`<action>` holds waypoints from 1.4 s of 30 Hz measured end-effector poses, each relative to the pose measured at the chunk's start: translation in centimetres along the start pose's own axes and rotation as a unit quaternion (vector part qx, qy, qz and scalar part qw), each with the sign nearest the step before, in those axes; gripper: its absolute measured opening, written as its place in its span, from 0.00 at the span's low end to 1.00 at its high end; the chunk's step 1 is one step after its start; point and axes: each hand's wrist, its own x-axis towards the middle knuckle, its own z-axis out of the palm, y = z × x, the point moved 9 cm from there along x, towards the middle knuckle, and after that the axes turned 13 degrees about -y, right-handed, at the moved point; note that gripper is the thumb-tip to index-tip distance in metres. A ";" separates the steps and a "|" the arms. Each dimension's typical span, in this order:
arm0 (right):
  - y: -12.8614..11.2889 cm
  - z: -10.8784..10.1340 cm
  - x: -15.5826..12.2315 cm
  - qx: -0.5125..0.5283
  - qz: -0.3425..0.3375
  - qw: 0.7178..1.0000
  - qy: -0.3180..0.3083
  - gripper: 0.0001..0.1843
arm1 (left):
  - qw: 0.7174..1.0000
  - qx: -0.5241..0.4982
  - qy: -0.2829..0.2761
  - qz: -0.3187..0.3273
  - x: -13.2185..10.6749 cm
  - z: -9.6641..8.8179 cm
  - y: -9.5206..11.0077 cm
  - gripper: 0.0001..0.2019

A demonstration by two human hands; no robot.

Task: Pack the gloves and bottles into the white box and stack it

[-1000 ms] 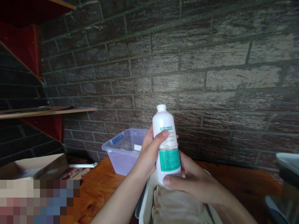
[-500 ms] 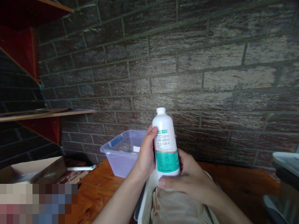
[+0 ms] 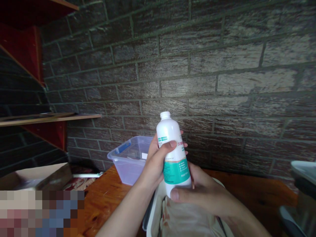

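Note:
A white plastic bottle (image 3: pixel 170 131) with a green-banded printed label and a white cap is held up in front of me, leaning slightly left. My left hand (image 3: pixel 158 158) wraps its upper body, thumb across the label and fingertips showing on the far side. Around the base, my right hand (image 3: pixel 202 191) grips with its thumb over the bottom front edge. Just below the bottle is a white-rimmed container (image 3: pixel 154 214), with crumpled beige cloth-like material (image 3: pixel 187 219) in it.
A translucent purple plastic bin (image 3: pixel 128 168) stands behind my left hand on the wooden tabletop (image 3: pixel 98 207). An open cardboard box (image 3: pixel 54 177) is at the left, under a wall shelf (image 3: pixel 84 118). Clear-lidded dark items (image 3: pixel 303 184) stand at the right edge. A brick-patterned wall (image 3: pixel 197 82) rises behind.
The bottle has turned about its long axis, so another side of the label with red lettering shows. It leans more to the left, and my left thumb now lies further across it.

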 end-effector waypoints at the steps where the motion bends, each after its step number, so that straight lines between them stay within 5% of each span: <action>1: 0.2 0.1 -0.1 0.005 0.008 1.000 -0.003 0.33 | 1.000 -0.010 -0.003 -0.002 -0.1 0.1 0.0 0.31; 16: -0.9 -0.7 0.5 -0.105 -0.026 0.993 0.057 0.35 | 0.998 0.027 0.059 -0.021 0.1 -1.3 -0.2 0.27; 25: 0.0 0.7 0.1 -0.010 0.003 1.000 -0.026 0.35 | 0.997 -0.074 -0.028 -0.011 0.1 -0.1 0.1 0.25; 30: -0.3 0.9 0.1 -0.014 0.003 1.000 -0.010 0.35 | 0.996 -0.064 -0.066 -0.023 0.2 0.4 0.2 0.21; 42: -1.3 -0.4 0.1 -0.199 0.000 0.976 0.088 0.34 | 1.000 -0.027 0.010 0.000 0.3 -0.6 0.3 0.23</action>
